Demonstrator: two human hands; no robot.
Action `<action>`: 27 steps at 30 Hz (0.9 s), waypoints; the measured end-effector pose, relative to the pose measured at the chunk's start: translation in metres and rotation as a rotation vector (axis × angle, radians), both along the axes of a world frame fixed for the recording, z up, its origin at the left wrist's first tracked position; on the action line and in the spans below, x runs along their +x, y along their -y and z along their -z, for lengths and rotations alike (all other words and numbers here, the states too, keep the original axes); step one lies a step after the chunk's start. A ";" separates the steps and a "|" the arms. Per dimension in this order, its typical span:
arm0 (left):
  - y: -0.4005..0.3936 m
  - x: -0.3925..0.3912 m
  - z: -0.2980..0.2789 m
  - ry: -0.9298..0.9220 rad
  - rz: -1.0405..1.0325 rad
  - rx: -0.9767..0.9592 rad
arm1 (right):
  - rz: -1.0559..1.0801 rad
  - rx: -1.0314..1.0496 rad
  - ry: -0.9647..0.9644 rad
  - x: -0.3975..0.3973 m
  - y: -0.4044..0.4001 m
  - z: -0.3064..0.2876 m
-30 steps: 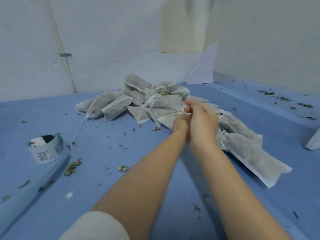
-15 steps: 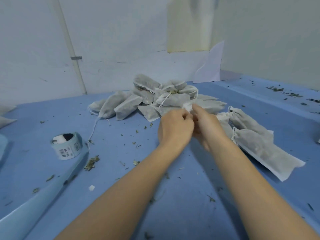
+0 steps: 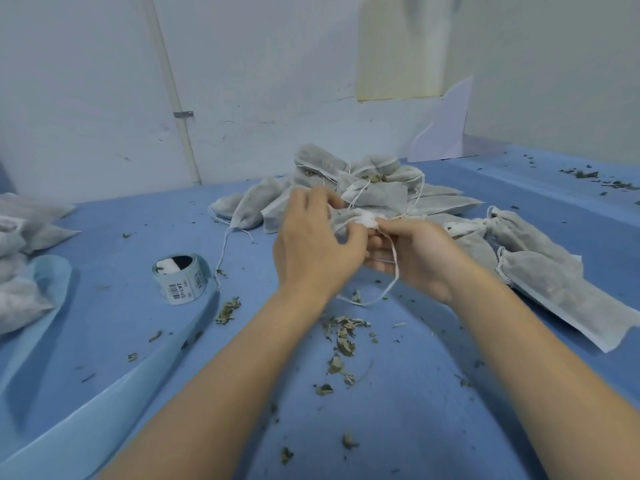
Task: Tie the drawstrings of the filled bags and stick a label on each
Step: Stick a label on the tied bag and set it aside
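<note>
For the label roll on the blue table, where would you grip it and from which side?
Grip the label roll across its curved outer wall, coming from above. It seems to sit on one flat end with the hollow core facing up, left of the left hand, with bare table around it. Its loose label tail lies on the near side, so pinch across the left and right sides.

Left-edge bags are cut off; label roll print is unreadable.

A blue work surface met scuffed white walls; a white pipe ran up the wall.
</note>
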State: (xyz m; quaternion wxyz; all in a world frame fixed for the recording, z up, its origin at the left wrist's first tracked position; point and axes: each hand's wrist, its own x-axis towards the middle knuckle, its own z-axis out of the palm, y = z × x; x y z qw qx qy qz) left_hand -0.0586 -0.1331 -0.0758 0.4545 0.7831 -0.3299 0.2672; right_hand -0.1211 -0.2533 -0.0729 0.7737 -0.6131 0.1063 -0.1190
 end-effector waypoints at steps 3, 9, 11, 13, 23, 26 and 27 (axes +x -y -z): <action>-0.008 0.005 -0.007 0.150 0.118 0.213 | -0.085 -0.011 -0.037 -0.002 0.000 -0.001; -0.012 0.012 -0.008 -0.238 0.448 0.303 | -0.179 -0.161 -0.010 -0.007 0.005 0.000; -0.013 0.012 -0.005 -0.211 0.388 0.299 | -0.141 -0.236 -0.018 -0.008 0.005 0.000; -0.014 0.014 -0.003 -0.102 0.253 0.396 | -0.081 -0.321 -0.040 -0.009 0.003 -0.002; -0.016 0.012 0.008 -0.146 0.286 0.412 | 0.108 -0.659 -0.008 -0.003 -0.007 0.006; -0.017 0.011 0.011 -0.155 0.329 0.377 | 0.118 -0.684 0.019 -0.003 -0.006 0.006; -0.018 0.012 0.012 -0.150 0.324 0.394 | 0.132 -0.684 0.017 -0.003 -0.005 0.005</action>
